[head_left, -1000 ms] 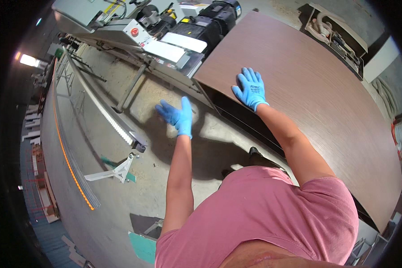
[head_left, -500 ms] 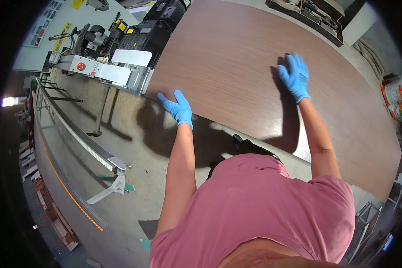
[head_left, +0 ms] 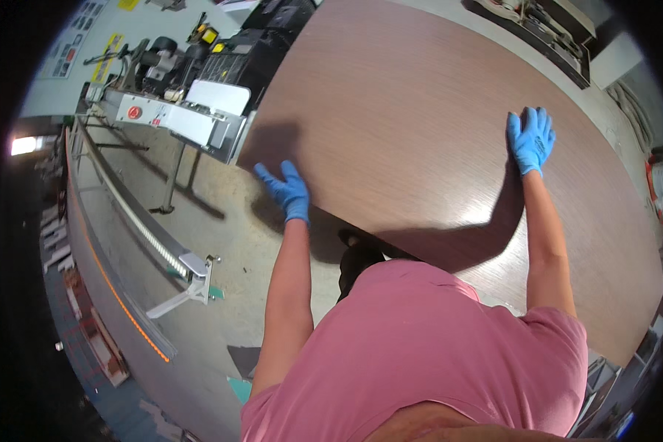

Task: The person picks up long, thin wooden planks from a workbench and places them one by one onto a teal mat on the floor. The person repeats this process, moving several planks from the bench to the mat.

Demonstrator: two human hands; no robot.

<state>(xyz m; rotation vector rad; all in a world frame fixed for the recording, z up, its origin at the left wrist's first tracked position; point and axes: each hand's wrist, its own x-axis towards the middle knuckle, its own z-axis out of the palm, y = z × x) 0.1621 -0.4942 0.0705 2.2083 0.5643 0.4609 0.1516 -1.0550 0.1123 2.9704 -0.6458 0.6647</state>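
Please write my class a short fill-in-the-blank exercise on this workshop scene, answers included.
The left hand wears a full-fingered ____ glove.
The round button on the pale metal machine is ____.
The hand farther from that machine, over the large brown wood-grain panel, is the person's ____ one.
Missing words: blue; red; right.

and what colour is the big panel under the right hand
The panel is brown with fine wood-like streaks, clearest in the head view.
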